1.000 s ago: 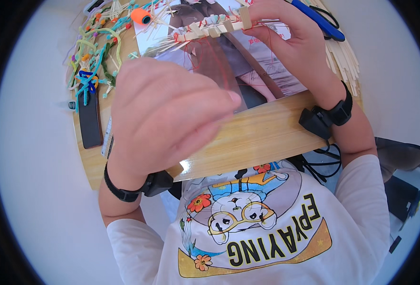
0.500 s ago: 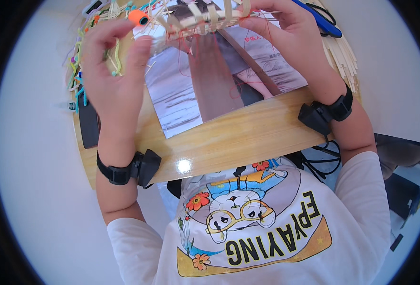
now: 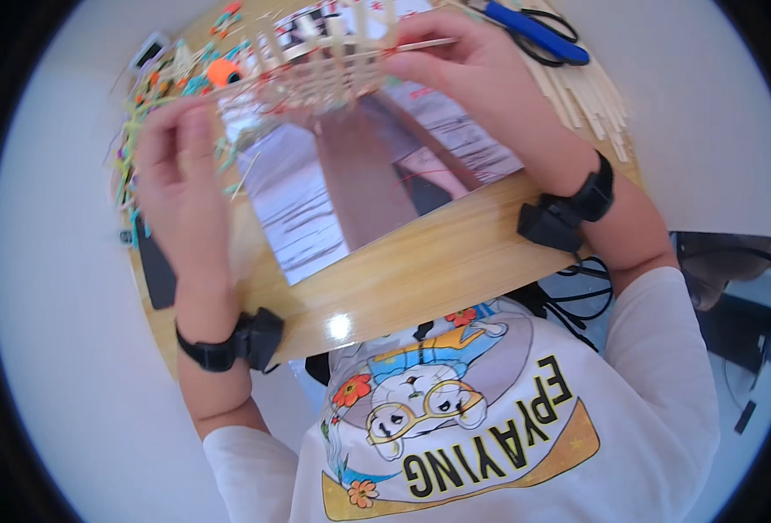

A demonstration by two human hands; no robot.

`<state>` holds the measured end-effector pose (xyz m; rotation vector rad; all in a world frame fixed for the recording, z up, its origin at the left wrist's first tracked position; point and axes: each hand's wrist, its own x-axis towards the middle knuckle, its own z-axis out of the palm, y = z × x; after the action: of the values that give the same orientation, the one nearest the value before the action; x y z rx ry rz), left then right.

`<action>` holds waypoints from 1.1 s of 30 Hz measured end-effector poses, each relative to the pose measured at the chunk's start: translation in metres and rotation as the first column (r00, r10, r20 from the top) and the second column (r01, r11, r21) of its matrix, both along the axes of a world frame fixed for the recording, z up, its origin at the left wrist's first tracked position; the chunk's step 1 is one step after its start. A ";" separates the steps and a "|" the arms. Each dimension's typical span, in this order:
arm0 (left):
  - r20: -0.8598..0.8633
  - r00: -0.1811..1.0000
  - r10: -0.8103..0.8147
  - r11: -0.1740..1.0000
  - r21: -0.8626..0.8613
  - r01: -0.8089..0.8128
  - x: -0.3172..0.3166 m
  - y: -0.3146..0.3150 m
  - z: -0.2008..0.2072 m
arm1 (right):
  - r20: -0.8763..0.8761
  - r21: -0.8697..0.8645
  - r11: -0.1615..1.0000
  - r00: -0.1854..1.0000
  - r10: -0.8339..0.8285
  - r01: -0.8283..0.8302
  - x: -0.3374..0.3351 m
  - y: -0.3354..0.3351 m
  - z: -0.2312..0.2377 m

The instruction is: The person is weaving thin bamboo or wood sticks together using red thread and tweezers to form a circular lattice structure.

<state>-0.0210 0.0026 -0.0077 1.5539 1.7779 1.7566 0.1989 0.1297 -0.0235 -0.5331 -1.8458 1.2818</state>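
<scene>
A small woven basket (image 3: 337, 74) of pale flat strips, with red thread at its rim, is raised at the top of the view. My right hand (image 3: 464, 65) pinches its right side, and a thin stick pokes out past those fingers. To the left, my left hand (image 3: 180, 152) is closed, thumb against fingertips, at the end of a thin pale strip (image 3: 237, 87) that runs toward the basket. Motion blurs this hand, and its exact grip is hard to see. Beneath the basket lies a printed picture sheet (image 3: 303, 218).
Blue-handled scissors (image 3: 538, 35) rest at the far right beside a bundle of pale flat strips (image 3: 590, 100). Colourful small craft pieces (image 3: 163, 83) and an orange-capped item (image 3: 224, 72) are at the far left. A dark phone (image 3: 154, 266) lies by the table's left edge.
My left hand has gone from spread fingers to a pinch, and it sits lower and farther left. The basket and my right hand have shifted left, and the basket is tilted differently.
</scene>
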 end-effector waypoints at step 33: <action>-0.153 0.966 -0.208 0.966 0.123 0.228 -0.016 -0.008 0.002 | 0.723 0.574 0.811 0.398 -0.565 0.110 0.112 0.045 -0.026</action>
<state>-0.0371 -0.0059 -0.0056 1.8911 1.4971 1.7355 0.3110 0.1750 -0.0493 -1.4413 -2.5390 0.1562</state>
